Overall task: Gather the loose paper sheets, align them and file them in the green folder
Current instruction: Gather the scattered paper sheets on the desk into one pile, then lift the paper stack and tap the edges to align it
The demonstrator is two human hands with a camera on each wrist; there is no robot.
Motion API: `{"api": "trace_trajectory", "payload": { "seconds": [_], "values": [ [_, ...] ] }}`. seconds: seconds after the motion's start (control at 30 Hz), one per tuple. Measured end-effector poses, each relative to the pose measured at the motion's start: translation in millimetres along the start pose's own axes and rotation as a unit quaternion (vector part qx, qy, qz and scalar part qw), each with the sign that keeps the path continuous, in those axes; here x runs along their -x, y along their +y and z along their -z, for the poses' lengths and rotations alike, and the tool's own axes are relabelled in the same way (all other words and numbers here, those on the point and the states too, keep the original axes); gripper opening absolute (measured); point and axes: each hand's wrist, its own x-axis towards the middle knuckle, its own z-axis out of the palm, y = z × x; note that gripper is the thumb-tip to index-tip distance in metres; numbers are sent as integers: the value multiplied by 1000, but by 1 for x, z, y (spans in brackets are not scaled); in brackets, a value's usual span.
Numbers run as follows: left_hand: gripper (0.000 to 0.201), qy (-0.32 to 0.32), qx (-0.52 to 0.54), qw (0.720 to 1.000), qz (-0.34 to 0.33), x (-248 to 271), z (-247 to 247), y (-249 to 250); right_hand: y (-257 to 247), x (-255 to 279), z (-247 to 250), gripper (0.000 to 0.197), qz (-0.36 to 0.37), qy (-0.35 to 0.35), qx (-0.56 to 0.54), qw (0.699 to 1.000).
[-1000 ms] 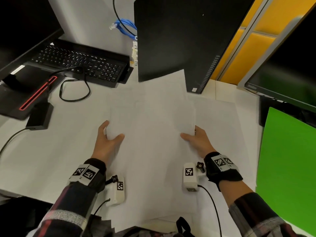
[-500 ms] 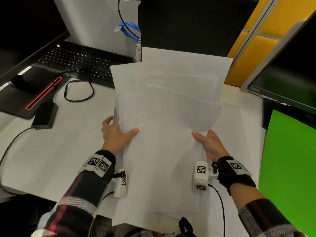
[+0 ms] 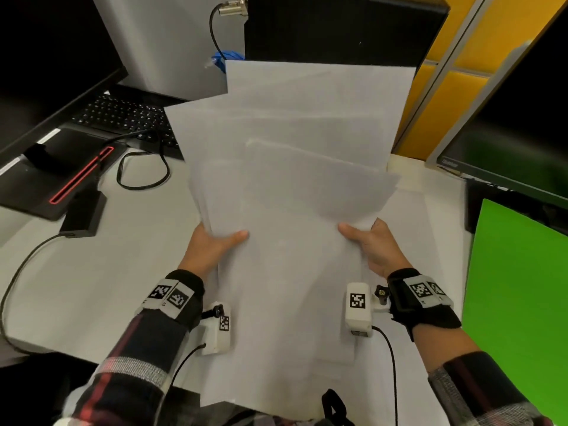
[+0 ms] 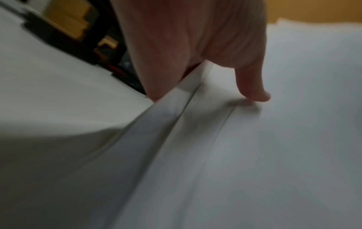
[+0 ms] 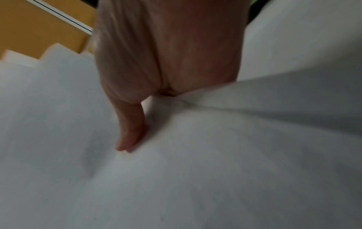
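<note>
My left hand (image 3: 212, 245) and right hand (image 3: 373, 245) each pinch a side edge of the fanned, uneven paper sheets (image 3: 295, 179); the green folder (image 3: 519, 290) lies right.

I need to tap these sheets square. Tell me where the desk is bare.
Bare desk lies left of the left hand, below the black adapter. By the keyboard cables crowd; the green folder fills the right.

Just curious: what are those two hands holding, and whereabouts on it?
A fanned bunch of paper sheets, held by its side edges: left hand on the left edge, right hand on the right.
</note>
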Motion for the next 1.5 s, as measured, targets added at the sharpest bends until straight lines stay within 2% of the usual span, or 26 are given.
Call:
{"api": "trace_trajectory", "payload": {
  "seconds": [0.1,0.13,0.27,0.37,0.47,0.53,0.73,0.9,1.03,1.17,1.3,1.4,1.5],
  "values": [
    [49,20,4,999,-43,1,-4,19,-26,10,-3,56,52,0,11,999],
    [49,31,6,997,-66,2,-6,29,-37,15,-4,54,81,8,17,997],
    [42,49,27,980,-192,8,-14,82,-92,29,-8,26,212,47,28,976],
    [34,58,58,960,-268,15,-19,117,-127,35,-9,30,293,60,30,954],
    [35,60,97,952,-284,18,-22,132,-142,36,-9,33,327,71,36,942],
    [42,52,99,951,-287,20,-23,135,-144,35,-7,35,331,67,41,940],
    [41,12,82,954,-288,21,-22,132,-147,38,-3,43,306,30,33,951],
    [43,0,85,952,-294,18,-17,136,-151,37,1,43,304,28,5,952],
    [63,-21,83,952,-295,21,-24,138,-151,36,-3,51,296,7,24,955],
    [56,-22,94,950,-297,20,-35,142,-149,32,-3,49,303,2,31,953],
    [55,-25,57,956,-287,14,-55,138,-141,24,-16,51,300,-5,64,952],
    [46,5,88,962,-259,6,-57,137,-138,18,-19,49,289,20,32,957],
    [37,12,89,963,-254,4,-54,140,-136,16,-17,34,285,45,51,956]
  ]
}}
